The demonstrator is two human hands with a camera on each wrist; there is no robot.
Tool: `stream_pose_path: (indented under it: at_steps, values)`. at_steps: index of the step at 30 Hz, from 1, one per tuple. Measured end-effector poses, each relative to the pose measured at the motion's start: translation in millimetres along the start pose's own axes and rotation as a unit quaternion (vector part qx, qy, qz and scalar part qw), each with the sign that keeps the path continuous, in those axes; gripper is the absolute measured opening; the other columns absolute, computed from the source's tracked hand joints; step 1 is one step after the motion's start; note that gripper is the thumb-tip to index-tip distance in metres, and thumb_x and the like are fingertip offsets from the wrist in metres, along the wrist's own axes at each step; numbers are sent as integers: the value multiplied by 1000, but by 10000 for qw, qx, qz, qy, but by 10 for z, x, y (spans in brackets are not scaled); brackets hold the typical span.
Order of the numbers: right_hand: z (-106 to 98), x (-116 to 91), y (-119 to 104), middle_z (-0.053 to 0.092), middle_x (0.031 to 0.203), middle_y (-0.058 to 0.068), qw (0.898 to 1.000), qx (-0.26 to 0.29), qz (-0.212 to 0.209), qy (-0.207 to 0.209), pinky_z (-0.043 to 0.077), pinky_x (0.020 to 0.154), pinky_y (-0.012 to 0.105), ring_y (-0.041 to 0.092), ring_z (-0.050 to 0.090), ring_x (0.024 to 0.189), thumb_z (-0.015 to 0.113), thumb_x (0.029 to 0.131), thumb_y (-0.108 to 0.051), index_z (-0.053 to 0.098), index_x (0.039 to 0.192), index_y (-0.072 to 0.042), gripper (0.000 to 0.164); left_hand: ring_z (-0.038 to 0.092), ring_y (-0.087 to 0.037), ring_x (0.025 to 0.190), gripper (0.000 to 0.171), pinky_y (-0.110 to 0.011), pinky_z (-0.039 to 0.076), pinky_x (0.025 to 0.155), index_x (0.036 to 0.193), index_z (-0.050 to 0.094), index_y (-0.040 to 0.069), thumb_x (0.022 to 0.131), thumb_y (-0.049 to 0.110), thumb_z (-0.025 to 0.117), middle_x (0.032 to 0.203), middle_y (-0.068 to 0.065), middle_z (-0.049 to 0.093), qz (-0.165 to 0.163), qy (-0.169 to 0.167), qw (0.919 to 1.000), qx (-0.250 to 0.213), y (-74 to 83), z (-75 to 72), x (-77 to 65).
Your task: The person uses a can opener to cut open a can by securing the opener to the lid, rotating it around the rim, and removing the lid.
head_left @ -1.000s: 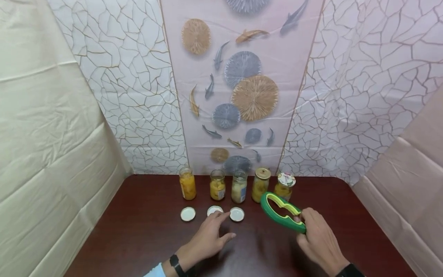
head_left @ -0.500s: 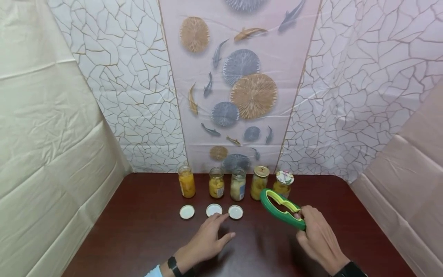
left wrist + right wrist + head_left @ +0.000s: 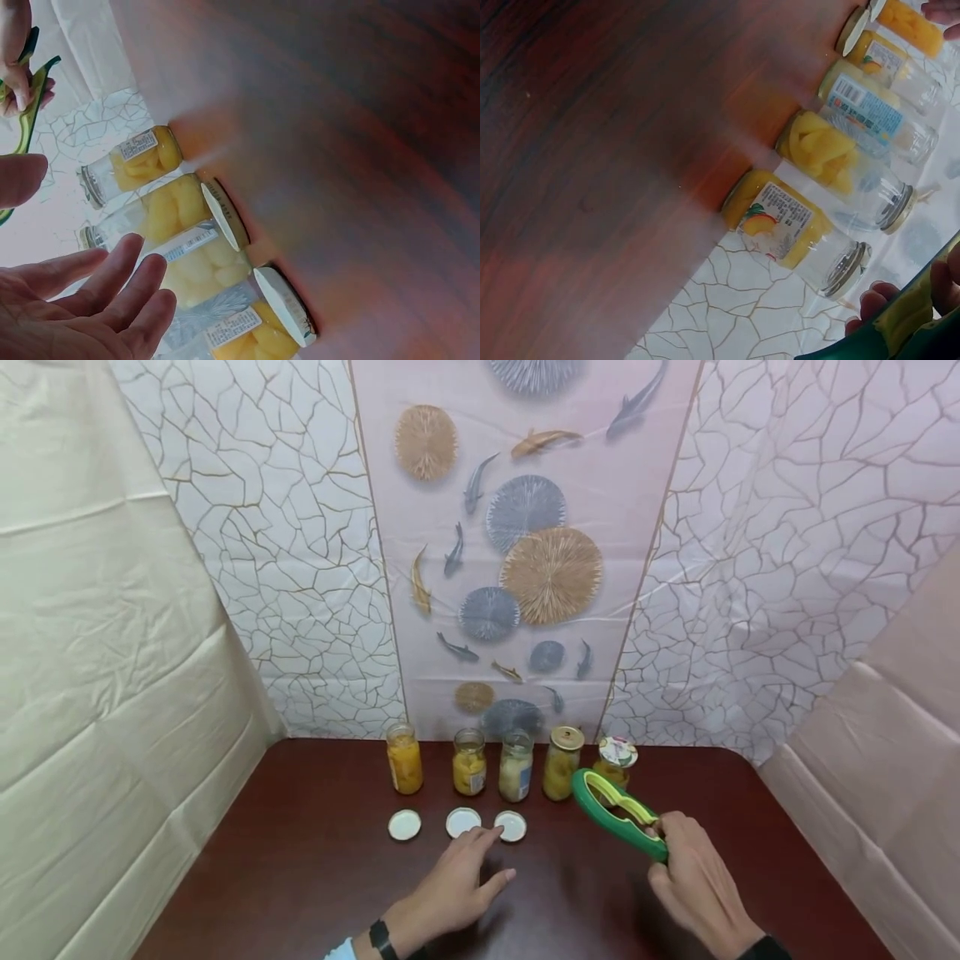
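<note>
At the far left of the glossy dark red-brown table (image 3: pixel 285 868) stands a tall clear glass jar of orange fruit (image 3: pixel 406 767), uncapped and upright, with a round white metal lid (image 3: pixel 405 826) lying in front of it; next along comes a shorter uncapped glass jar of yellow fruit (image 3: pixel 469 772), a second white lid (image 3: pixel 462 820) before it; beside this stands an uncapped glass jar of pale whitish fruit (image 3: pixel 515 772), fronted by a third white lid (image 3: pixel 512 828); the left hand (image 3: pixel 453 885), a black band (image 3: pixel 380 935) round its wrist, is nearest the second and third lids, its fingers spread and loosely extended, gripping nothing; the index fingertip overlaps the third lid from above, though whether it touches I cannot tell; further right are a gold-capped glass jar of yellow-green fruit (image 3: pixel 559 772) and a glass jar with a patterned white lid (image 3: pixel 618 752); in front of these two, raised and tilted, is the green-and-lime looped plastic opener (image 3: pixel 617 829), apart from both; the right hand (image 3: pixel 701 881) clasps its near end, well apart from the other hand.
</note>
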State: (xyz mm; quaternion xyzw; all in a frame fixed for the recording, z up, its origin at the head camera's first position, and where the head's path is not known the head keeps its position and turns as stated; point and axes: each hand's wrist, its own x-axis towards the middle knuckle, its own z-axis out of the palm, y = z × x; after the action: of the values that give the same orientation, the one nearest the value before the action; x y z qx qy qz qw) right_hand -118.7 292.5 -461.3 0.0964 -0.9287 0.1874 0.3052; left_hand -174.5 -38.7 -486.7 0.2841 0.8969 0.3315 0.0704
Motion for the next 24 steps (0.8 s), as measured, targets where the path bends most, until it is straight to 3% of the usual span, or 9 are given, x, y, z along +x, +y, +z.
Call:
stream_pose_path:
  at_steps: [10,15,20,24]
  values:
    - [45,-6,29,53,87,2,9997,-107,-162,173,37,64,35,19,44,76,57,61,9,55,91,-8,35,57,-21,121,62,-48,53,96,149,51,14,101,53,58,134,-8,61,213,-99,9997,-85,15,78,42]
    - [51,-1,28,55,92,6,9995,-148,-216,197,37,65,36,20,45,78,56,61,9,56,94,-5,36,52,-23,132,62,-50,49,104,150,50,14,101,52,57,144,-8,56,160,-27,9997,-159,96,116,103]
    - [67,3,26,57,97,9,9993,-130,-266,224,38,66,38,22,47,81,56,62,9,56,95,-6,36,45,-25,141,65,-50,42,113,154,42,9,103,46,58,153,-11,50,304,71,9993,-191,224,217,262]
    - [81,17,24,58,101,11,9989,-142,-333,304,40,68,39,24,49,84,56,63,9,56,94,-5,34,40,-26,145,72,-46,40,116,159,31,5,104,43,57,159,-15,42,167,28,9997,-197,324,323,503]
